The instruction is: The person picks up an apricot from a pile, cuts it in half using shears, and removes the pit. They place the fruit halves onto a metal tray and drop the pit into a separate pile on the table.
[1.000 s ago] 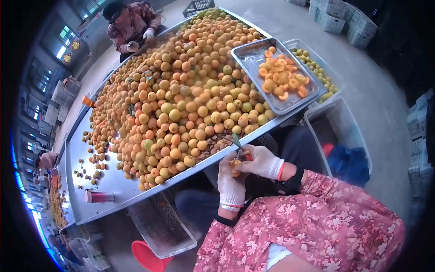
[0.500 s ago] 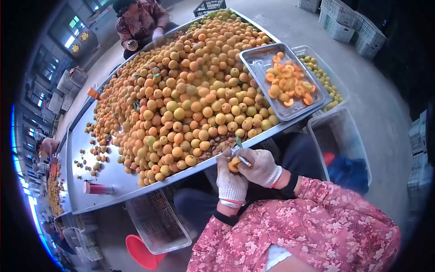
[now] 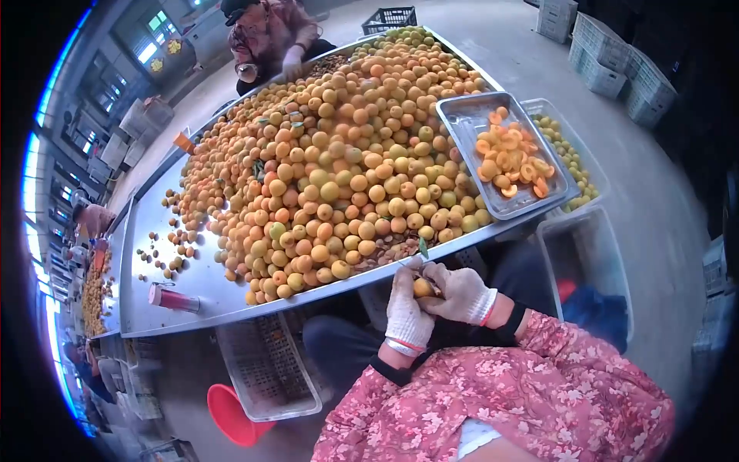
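In front of the table edge, both gloved hands meet around a yellow-orange apricot (image 3: pixel 423 288). My left hand (image 3: pixel 408 312) is closed on the fruit from the left. My right hand (image 3: pixel 464 296) presses against it from the other side, fingers curled. A slim silver tool, apparently a small knife, showed in the right hand half a second ago; now the fingers mostly cover it. Just beyond the hands lie brown pits (image 3: pixel 392 250) and a green leaf (image 3: pixel 423 247) at the rim. A large heap of apricots (image 3: pixel 331 185) covers much of the metal table (image 3: pixel 154 308).
A metal tray (image 3: pixel 504 209) of halved apricots rests at the table's right corner, beside a crate of greener fruit (image 3: pixel 566 154). Below stand plastic crates (image 3: pixel 269 377) and a red basin (image 3: pixel 231 416). A red-and-clear cup (image 3: pixel 173 299) lies on the table. Another person (image 3: pixel 269 38) works opposite.
My hands have closed in around the apricot, and the silver tool and orange cut flesh are less visible. The whole view has shifted slightly, with the table appearing lower and farther right.
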